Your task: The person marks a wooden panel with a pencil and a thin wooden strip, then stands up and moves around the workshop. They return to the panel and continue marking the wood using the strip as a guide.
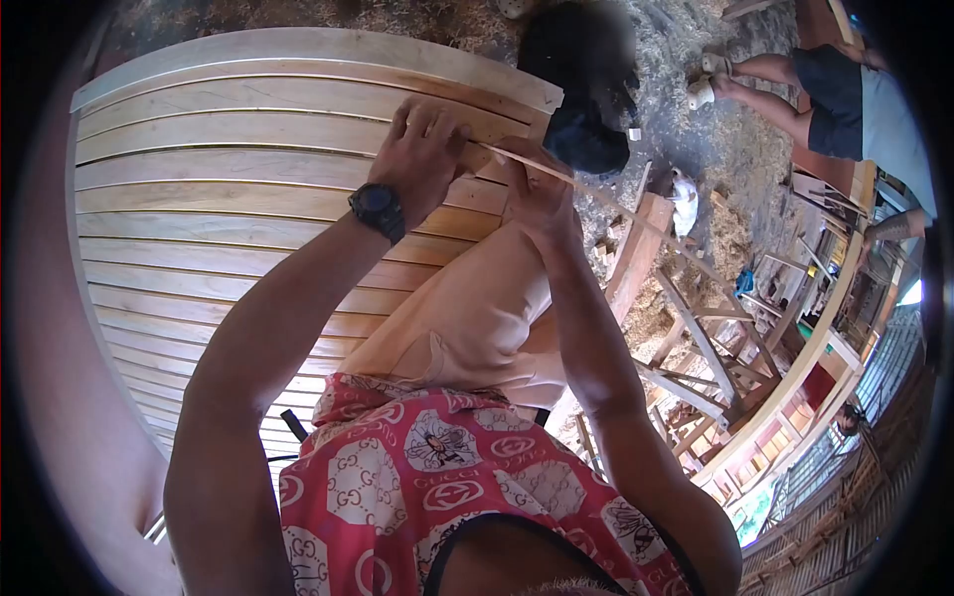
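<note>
Both my hands are over the far right part of a slatted wooden panel point(229, 129). My left hand point(422, 149), with a black watch point(377, 209) on the wrist, has its fingers bent at the slats, beside the end of a thin wooden strip point(616, 207). What its fingertips hold, if anything, is hidden. My right hand point(540, 189) is closed around the strip close to that end. From there the strip runs off to the right, past the panel's edge. My leg in light trousers point(467, 308) rests across the slats below my hands.
A person in dark shorts point(833, 99) stands at the upper right. A dark object point(586, 139) lies just beyond the panel's corner. Wooden beams point(641, 248) and frames point(785, 437) stand on the right, over a floor strewn with shavings point(740, 238).
</note>
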Action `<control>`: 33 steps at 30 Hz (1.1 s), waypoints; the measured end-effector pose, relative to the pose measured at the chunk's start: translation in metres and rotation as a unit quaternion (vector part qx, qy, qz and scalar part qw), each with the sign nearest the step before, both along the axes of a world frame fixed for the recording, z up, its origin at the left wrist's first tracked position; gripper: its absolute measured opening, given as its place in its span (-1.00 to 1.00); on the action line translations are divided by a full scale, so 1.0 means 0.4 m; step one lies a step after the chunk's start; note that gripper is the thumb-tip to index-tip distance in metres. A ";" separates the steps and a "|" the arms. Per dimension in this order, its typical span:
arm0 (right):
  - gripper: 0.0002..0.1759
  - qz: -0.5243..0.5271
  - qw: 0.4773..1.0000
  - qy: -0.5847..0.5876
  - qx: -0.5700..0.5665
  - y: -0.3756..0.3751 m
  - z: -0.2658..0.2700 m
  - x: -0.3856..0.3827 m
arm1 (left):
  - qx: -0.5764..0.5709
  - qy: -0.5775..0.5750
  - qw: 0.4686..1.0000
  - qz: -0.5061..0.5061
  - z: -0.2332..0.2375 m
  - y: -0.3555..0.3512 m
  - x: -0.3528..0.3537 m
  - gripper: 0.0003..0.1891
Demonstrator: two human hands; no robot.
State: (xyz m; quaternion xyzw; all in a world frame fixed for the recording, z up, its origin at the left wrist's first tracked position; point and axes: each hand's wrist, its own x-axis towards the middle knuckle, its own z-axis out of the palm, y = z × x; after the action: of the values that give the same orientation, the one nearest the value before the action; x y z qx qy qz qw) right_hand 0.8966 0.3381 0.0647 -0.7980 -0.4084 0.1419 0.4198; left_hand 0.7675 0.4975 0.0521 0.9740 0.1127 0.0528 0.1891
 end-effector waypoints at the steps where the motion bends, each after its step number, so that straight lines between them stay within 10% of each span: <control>1: -0.89 0.000 1.000 0.000 -0.001 -0.001 0.000 0.000 | -0.003 -0.005 1.000 -0.001 -0.002 -0.001 -0.001 -0.47; 33: -0.87 -0.025 1.000 -0.007 -0.017 0.014 0.091 0.009 | 0.019 -0.061 0.998 0.011 -0.028 -0.049 -0.049 -0.71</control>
State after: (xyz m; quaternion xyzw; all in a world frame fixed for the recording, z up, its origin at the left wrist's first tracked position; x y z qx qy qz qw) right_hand 0.9001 0.3436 0.1013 -0.8160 -0.3887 0.1334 0.4065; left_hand 0.7480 0.4778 0.0409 0.9711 0.1105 0.1162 0.1767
